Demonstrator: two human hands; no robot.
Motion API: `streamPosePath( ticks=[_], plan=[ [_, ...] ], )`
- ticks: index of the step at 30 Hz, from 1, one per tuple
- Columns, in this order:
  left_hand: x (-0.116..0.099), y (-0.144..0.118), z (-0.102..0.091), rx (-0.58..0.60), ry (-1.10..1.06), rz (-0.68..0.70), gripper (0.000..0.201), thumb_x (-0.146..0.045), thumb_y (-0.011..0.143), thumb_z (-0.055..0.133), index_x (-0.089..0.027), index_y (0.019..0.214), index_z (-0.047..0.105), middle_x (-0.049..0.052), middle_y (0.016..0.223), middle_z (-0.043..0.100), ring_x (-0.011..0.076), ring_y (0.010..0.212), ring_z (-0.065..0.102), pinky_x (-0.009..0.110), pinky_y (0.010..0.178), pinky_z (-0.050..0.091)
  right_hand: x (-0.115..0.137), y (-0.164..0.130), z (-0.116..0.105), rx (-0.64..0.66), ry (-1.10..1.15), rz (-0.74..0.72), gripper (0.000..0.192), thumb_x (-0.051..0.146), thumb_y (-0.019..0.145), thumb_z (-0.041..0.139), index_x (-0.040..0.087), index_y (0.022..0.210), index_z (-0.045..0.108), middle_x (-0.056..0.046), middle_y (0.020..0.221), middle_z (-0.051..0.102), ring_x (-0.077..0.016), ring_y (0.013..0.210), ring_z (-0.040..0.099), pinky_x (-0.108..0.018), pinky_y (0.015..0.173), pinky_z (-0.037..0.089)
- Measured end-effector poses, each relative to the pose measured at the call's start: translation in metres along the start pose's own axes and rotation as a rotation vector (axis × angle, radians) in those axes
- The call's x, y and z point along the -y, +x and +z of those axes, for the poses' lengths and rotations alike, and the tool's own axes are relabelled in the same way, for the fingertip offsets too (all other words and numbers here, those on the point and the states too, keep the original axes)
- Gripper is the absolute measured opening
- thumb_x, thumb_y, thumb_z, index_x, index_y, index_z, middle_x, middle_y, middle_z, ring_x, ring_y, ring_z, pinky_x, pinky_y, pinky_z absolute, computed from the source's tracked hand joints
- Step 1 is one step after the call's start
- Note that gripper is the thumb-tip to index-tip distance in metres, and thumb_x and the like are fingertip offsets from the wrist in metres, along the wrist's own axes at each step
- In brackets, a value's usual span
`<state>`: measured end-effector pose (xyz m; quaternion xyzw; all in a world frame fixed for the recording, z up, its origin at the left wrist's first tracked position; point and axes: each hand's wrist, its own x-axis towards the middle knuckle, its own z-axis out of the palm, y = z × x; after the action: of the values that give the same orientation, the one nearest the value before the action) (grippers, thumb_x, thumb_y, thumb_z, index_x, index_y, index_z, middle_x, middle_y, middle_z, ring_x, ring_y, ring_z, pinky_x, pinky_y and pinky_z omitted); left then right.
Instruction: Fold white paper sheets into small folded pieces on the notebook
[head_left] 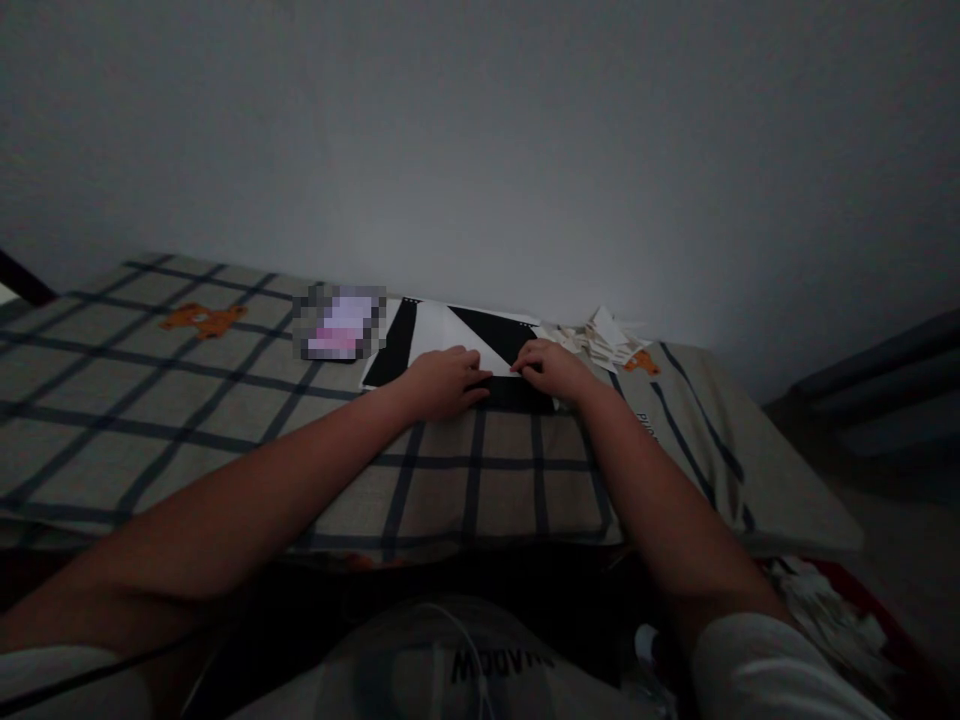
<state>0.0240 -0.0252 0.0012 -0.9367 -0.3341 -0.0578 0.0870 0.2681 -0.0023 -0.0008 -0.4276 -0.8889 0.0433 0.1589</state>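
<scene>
1. At centre frame, against the wall, a black-and-white sheet (450,345) lies flat on a bed covered by a checked cloth (225,400).
2. The left hand (444,382) rests palm down on the sheet's near edge, fingers together and flat; it presses rather than grips.
3. The right hand (551,368) sits just beside it at the same edge, fingertips bent onto the paper. Whether it pinches a flap cannot be told in this dim light.
4. Judged state of work: the sheet shows white and black angled areas, suggesting folding is begun but far from finished; the near edge is the part in hand.
5. A pile of small pale paper pieces (600,338) lies right of the sheet, near the right hand.
6. A blurred-out object (339,322) lies left of the sheet.
</scene>
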Motion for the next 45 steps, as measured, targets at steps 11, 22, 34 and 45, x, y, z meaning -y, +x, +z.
streamPosePath(
  ticks=[11, 22, 34, 45],
  plan=[
    [0.002, -0.001, 0.002, -0.009, -0.050, -0.010, 0.045, -0.048, 0.097, 0.035, -0.027, 0.127, 0.061, 0.008, 0.109, 0.060, 0.0233, 0.100, 0.051, 0.032, 0.071, 0.039, 0.029, -0.008, -0.015, 0.187, -0.354, -0.013, 0.032, 0.024, 0.091, 0.047, 0.014, 0.110, 0.070, -0.012, 0.102, 0.067, -0.0226, 0.093, 0.057, -0.033, 0.077, 0.041],
    [0.003, -0.001, 0.001, -0.014, -0.066, -0.005, 0.044, -0.048, 0.097, 0.037, -0.026, 0.125, 0.062, 0.008, 0.109, 0.060, 0.0224, 0.098, 0.051, 0.031, 0.075, 0.039, 0.041, -0.013, -0.008, 0.220, -0.456, 0.030, 0.036, 0.029, 0.096, 0.038, 0.017, 0.122, 0.060, -0.013, 0.109, 0.061, -0.0220, 0.091, 0.055, -0.031, 0.068, 0.036],
    [0.004, -0.002, 0.002, -0.035, -0.067, 0.010, 0.043, -0.047, 0.096, 0.038, -0.026, 0.125, 0.063, 0.008, 0.109, 0.060, 0.0228, 0.098, 0.052, 0.032, 0.076, 0.041, 0.039, 0.005, -0.003, 0.194, -0.404, 0.055, 0.035, 0.031, 0.099, 0.034, 0.018, 0.114, 0.062, -0.011, 0.105, 0.060, -0.0208, 0.089, 0.055, -0.029, 0.066, 0.037],
    [0.005, -0.002, 0.004, -0.042, -0.064, 0.018, 0.041, -0.045, 0.095, 0.039, -0.025, 0.121, 0.065, 0.008, 0.112, 0.061, 0.0236, 0.099, 0.053, 0.035, 0.078, 0.043, 0.031, 0.029, 0.002, 0.209, -0.369, 0.043, 0.035, 0.033, 0.099, 0.034, 0.020, 0.114, 0.063, -0.010, 0.106, 0.058, -0.0212, 0.093, 0.053, -0.029, 0.070, 0.037]
  ],
)
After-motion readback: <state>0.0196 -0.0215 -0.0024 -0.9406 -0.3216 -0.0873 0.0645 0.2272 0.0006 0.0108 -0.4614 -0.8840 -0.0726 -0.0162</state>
